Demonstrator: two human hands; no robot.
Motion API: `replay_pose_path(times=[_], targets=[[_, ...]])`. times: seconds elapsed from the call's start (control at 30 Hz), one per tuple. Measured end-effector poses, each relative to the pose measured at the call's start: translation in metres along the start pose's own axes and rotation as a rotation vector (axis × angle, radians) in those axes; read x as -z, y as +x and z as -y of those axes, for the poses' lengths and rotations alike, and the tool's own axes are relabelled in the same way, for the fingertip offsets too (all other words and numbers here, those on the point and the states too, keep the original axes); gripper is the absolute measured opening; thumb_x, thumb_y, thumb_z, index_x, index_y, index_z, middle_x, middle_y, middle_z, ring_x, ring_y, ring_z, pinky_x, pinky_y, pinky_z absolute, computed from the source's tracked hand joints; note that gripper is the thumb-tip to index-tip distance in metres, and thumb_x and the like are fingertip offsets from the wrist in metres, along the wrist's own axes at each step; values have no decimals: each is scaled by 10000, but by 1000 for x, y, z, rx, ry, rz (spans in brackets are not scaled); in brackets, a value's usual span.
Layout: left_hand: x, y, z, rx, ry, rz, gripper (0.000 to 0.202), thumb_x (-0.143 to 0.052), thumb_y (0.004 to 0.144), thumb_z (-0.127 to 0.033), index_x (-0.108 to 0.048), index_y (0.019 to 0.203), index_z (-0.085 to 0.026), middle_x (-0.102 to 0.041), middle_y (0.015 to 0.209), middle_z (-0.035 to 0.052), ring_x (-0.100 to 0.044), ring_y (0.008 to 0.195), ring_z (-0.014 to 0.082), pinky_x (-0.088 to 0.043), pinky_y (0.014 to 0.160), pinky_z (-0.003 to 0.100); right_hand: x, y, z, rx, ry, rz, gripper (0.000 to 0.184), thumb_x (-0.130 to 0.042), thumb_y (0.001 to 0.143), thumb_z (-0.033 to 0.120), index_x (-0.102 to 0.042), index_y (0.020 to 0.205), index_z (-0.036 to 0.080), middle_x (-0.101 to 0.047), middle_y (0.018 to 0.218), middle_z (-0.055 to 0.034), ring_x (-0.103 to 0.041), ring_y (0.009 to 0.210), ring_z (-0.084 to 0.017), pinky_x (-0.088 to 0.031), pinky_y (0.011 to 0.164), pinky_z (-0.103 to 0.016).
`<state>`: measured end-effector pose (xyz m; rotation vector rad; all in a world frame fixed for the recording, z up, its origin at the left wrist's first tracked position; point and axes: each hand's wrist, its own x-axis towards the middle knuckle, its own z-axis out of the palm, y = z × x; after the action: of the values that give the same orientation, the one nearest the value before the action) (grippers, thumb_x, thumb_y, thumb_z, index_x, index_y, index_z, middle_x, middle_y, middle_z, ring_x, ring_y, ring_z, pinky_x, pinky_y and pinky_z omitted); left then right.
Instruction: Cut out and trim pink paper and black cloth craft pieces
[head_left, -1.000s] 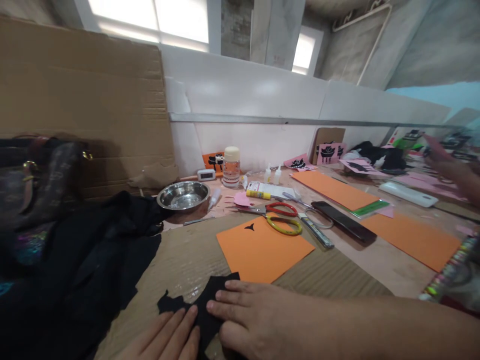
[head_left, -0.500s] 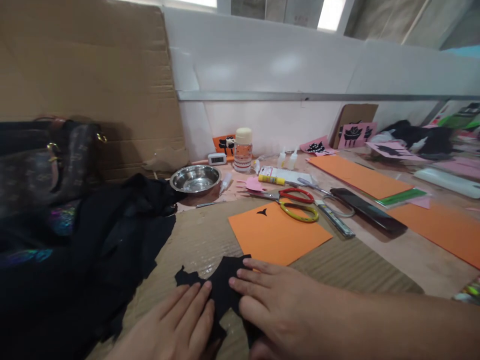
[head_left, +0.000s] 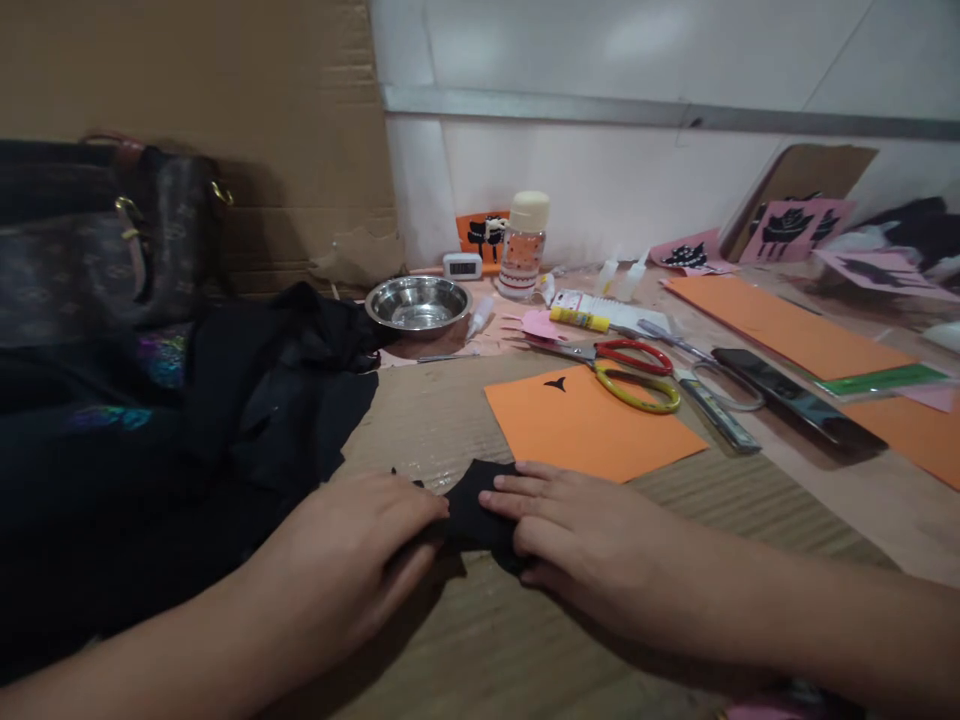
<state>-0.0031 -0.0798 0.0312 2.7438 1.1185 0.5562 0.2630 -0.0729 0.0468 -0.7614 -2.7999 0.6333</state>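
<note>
My L hand [head_left: 367, 545], laid flatter a moment ago, now curls round the black cloth [head_left: 478, 505] at L, so that side's gripped, not pressed. My R hand [head_left: 589, 530] lies atop its R part (pinch: can't tell). Cloth sits on cardboard [head_left: 409, 425], well in from R edge.

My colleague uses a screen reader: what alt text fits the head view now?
A person's left hand and right hand touch an irregular black piece on a brown board. Just beyond lies an orange sheet with scissors partly over it; a metal bowl stands farther back, and black cloth lies to the left.
</note>
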Motion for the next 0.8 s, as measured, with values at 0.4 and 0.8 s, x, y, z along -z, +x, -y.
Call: replay_pose_path(times=[0.4,0.8], targets=[[2,33,29,890,-1296,-135,227,-765,777,-425,-768,860,-214,-796,814,46,-744,769,252,-573,694,317,6,44,-33,-474,1079,-389,217,-739,863,349,-609,803,186,-610,756,26,-571,701,-127,-472,666,-228],[31,42,20,1039,-1386,-270,281,-768,788,-392,-777,995,-203,-799,995,61,-724,810,200,-522,556,228,15,50,-29,-431,1458,-222,502,-707,841,611,-725,1057,158,-783,1010,-117,-743,835,-203,-612,789,-348]])
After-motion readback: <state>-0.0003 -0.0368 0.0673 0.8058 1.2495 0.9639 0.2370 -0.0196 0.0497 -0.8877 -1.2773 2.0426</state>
